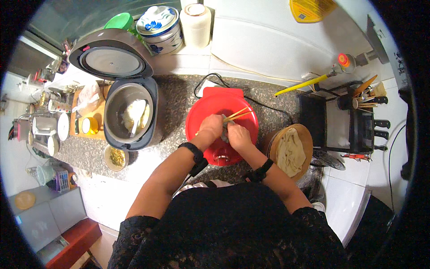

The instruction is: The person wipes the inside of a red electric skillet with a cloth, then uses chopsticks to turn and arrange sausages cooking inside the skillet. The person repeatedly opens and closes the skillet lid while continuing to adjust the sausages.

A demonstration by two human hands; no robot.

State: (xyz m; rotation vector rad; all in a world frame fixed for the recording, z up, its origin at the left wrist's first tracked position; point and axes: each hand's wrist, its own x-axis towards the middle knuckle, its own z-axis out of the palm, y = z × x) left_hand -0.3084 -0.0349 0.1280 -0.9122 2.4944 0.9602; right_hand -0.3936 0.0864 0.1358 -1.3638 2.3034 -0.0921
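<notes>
Both of my hands meet above a red plastic lid or appliance top [198,111] on the speckled counter. My left hand [212,125] and my right hand [238,135] are closed on a greyish cloth [224,135] bunched between them. Wooden chopsticks [240,115] stick out above the hands towards the upper right; which fingers hold them is hidden. Left of the hands stands an open rice cooker [111,114] with a white rice paddle [137,116] and some rice in its pot. A round wooden steamer [308,148] with a folded pale cloth [290,153] is to the right.
A bowl of chopped food [116,158] sits near the counter's front edge. A cutting board [76,104] holds a yellow cup [90,125] and a plastic bag [88,97]. A black power cord [268,108] crosses behind the red top. Knives [382,124] stand in a rack at right.
</notes>
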